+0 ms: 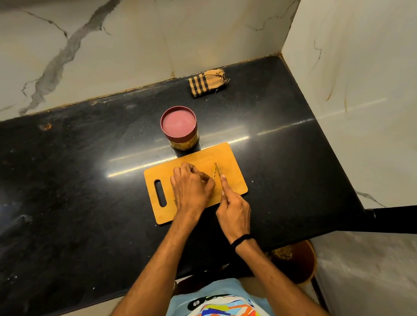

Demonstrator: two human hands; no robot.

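Counts: I see two hands, one knife, one board, one piece of food, one jar, one cloth and one wristband.
Board: one orange-brown rectangular wooden chopping board (230, 155) with a slot handle at its left end. It lies flat on the black polished stone worktop (74, 173).
Knife: one slim metal-bladed knife (218, 169), tip pointing away from the person, over the board's right half.
Food: one small yellowish piece of food (215, 177) on the board, touching the blade's left side. It is mostly hidden by fingers, and I cannot tell what it is.
Left hand (191, 185): palm down over the board's middle, knuckles arched. Its grip is curled onto the piece, pinning it down.
Right hand (233, 212): its grip is wrapped round the knife's handle, forefinger stretched along the blade's back.
Jar: one round jar with a dark red lid (179, 124), upright, just behind the board's far edge.
Cloth: one folded tan-and-black checked cloth (208, 83) by the marble wall, well apart from the board.
Wristband: one black band (241, 239) on the right wrist.
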